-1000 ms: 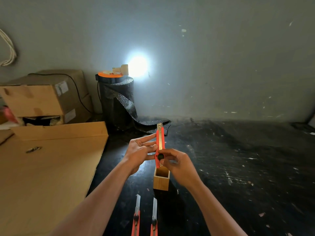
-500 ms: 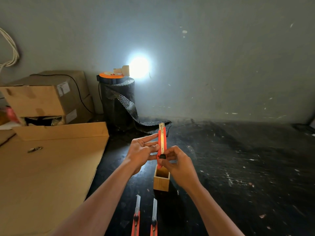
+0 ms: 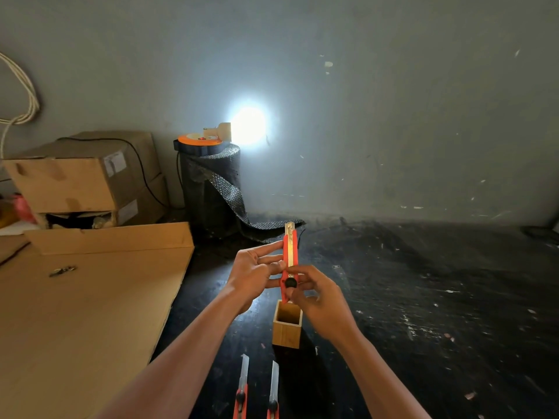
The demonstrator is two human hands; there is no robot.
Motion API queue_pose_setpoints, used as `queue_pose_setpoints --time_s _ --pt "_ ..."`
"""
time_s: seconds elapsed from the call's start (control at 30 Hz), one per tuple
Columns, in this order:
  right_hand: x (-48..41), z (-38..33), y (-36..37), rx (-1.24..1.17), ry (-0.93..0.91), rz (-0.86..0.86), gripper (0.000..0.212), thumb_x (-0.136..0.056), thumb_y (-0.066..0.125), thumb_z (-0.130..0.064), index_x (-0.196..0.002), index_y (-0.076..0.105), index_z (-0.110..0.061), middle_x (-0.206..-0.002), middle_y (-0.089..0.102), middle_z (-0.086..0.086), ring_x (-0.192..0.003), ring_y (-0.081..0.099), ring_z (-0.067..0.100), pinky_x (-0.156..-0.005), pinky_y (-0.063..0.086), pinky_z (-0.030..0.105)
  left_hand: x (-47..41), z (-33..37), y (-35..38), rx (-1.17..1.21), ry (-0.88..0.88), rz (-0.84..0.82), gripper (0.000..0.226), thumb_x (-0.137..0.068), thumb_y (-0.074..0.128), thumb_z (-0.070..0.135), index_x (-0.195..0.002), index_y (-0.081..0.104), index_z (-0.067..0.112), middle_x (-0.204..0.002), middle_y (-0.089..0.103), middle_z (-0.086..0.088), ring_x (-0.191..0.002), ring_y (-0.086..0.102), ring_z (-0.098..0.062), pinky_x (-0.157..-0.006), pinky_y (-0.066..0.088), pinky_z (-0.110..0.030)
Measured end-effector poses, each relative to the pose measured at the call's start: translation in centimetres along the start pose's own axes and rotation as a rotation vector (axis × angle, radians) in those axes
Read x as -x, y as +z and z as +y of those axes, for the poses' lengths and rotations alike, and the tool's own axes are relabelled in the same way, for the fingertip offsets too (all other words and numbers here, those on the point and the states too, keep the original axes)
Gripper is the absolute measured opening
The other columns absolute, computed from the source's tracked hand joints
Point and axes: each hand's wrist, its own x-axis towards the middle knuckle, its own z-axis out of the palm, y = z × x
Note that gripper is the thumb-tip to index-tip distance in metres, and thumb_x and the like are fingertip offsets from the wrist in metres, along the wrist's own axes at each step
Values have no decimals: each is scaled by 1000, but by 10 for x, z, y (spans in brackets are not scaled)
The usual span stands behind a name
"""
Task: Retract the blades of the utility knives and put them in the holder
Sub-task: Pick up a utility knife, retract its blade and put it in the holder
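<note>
Both hands [image 3: 257, 272] pinch the upright red knife [image 3: 289, 261] above the wooden holder [image 3: 286, 325], blade nearly retracted; next, lower it toward six o'clock into the holder.

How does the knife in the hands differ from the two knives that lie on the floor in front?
The held knife stands upright above the wooden holder; the two floor knives lie flat. Its blade is nearly retracted; theirs stick out long. Both hands grip it; nothing touches them. All have orange bodies and black sliders.
</note>
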Motion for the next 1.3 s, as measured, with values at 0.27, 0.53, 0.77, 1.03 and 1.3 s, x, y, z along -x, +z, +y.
queue_pose_setpoints --time_s 0.27,0.53,0.77,1.03,1.3 --pt "-5 4 -1 -13 12 13 21 -93 75 -21 -107 63 -31 -94 65 -28 -89 66 -4 -79 53 16 -5 -4 0 7 -10 -2 47 -95 66 -8 -137 65 14 -99 79 5 -78 82 -12 -61 63 -27" --pt "-6 12 7 -102 57 73 24 -87 79 -34 -100 59 -29 -96 72 -13 -90 69 2 -73 51 16 -9 -20 -2 38 -36 -16 48 -96 64 -8 -138 65 15 -93 81 11 -80 82 -11 -60 63 -26" --pt "-37 29 11 -180 80 57 40 -99 67 -28 -138 56 -25 -107 76 -5 -97 75 10 -87 63 33 -16 -46 -6 130 -71 -83 49 -95 61 -12 -130 67 22 -100 84 -3 -91 82 -25 -67 66 -34" --pt "-74 59 19 -176 167 14 22 -97 68 -19 -119 64 -15 -100 75 6 -83 77 16 -72 65 30 -47 -98 -15 -182 -72 89 37 -94 69 -2 -130 69 8 -104 80 -6 -100 79 -23 -79 66 -33" --pt "-102 120 42 -33 266 19 18 -97 67 -11 -113 61 -17 -98 72 8 -85 74 13 -65 60 24 -86 -167 -11 -642 -171 -138 101 -73 92 15 -158 36 17 -155 52 -11 -141 51 -26 -109 48 -39"
